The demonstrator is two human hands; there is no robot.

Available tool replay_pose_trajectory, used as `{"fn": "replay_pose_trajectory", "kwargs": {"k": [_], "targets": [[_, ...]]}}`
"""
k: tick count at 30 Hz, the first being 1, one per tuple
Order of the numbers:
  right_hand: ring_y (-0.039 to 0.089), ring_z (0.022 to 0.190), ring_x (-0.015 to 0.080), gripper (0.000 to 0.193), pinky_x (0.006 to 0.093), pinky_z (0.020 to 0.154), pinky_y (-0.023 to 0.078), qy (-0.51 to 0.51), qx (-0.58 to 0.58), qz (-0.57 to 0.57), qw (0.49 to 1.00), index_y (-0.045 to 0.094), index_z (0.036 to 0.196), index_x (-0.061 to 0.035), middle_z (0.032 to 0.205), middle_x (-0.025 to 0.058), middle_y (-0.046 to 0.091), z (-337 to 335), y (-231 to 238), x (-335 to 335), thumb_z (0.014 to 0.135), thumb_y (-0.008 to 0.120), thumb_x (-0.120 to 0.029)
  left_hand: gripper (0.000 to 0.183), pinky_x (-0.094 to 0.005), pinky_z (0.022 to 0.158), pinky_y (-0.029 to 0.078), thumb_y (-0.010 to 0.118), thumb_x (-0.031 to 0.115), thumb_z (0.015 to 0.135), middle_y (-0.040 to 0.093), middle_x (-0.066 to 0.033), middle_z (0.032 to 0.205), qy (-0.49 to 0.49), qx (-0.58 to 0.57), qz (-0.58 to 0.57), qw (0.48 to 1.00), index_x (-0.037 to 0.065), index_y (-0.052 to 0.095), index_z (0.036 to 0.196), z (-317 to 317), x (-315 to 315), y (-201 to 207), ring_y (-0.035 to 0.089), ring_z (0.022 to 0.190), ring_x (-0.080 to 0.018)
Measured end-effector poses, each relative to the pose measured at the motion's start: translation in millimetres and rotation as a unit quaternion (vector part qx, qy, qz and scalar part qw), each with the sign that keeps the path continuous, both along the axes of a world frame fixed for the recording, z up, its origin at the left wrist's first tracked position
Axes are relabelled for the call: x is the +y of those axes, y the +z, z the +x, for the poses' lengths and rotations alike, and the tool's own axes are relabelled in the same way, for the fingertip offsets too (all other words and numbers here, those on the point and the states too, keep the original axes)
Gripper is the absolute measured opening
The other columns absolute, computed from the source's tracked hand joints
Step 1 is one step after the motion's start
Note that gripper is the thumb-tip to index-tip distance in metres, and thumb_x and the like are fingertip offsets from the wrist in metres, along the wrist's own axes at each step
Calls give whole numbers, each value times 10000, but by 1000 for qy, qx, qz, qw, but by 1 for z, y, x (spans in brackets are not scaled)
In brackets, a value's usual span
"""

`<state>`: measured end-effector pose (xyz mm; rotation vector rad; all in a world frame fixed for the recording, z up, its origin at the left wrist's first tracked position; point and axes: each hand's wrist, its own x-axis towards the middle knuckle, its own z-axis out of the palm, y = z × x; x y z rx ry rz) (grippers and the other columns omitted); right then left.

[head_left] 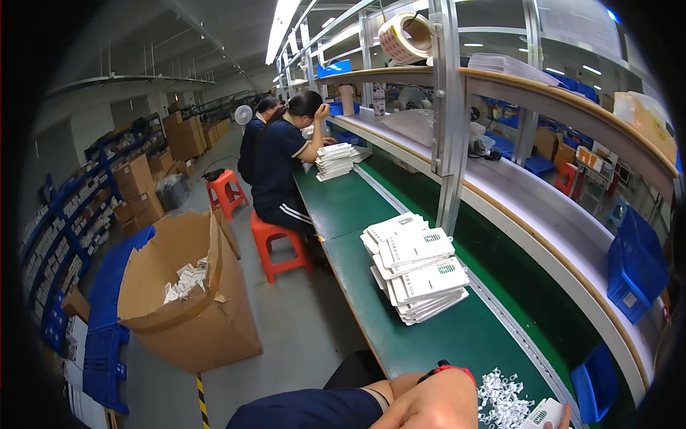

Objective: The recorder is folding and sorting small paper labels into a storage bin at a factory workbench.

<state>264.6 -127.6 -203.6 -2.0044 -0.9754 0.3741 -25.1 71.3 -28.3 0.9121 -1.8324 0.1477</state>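
A white flat card package with green print [545,415] is cut by the lower right edge of the view. Fingers of my right hand [566,416] close on its right side; the rest of that hand is out of the picture. My bare left forearm [436,404] crosses the bottom from a navy sleeve, and a red and dark band shows beside it. The left hand itself does not show. Next to the package lies a loose heap of small white plastic pieces [500,397]. Farther along the bench stands an uneven stack of white printed packages [418,268].
A green-topped bench [343,214] runs away from me beneath a metal-framed shelf [557,207]. Blue bins [636,264] sit at the right. On the left is an open cardboard box [189,300] holding white pieces. Two people [279,164] sit farther along, near red stools [275,247].
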Motion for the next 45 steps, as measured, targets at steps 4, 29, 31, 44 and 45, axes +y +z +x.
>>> {"fn": "replay_pose_trajectory", "kwargs": {"k": [4,29,31,44,45], "targets": [[370,1364,301,485,360,1127,260,-20,25,-26,999,438,1402,8,1463,197,415,-8,9,2,925,521,-32,177,-378,539,433,559,92,929,656,-114,763,-17,31,-20,999,20,701,853,0,7,0,600,615,-275],[459,1270,286,465,344,1055,350,-22,23,-51,998,464,1397,-27,1396,212,474,-12,10,1,933,505,-21,130,-383,572,488,611,46,887,674,-136,774,-134,24,-81,987,-6,697,804,-2,-10,18,635,647,-302],[464,1258,283,465,341,1049,355,-51,79,-30,995,461,1399,-31,1389,212,478,-16,13,0,936,502,-21,149,-383,569,486,605,62,895,676,-134,778,-145,25,-82,986,-5,696,799,4,-8,16,638,648,-298],[474,1239,287,456,349,1037,369,-11,19,-23,1000,464,1394,-29,1376,208,493,-6,7,-4,940,508,-27,177,-383,551,475,575,52,897,672,-130,770,-141,32,-80,986,-1,697,779,4,-8,18,632,625,-296],[469,1246,288,457,351,1039,369,-14,15,-24,999,464,1394,-29,1383,208,487,-7,7,-5,939,509,-26,173,-384,551,474,581,51,893,672,-131,769,-140,25,-76,987,-3,697,777,2,-7,19,632,625,-297]]}}
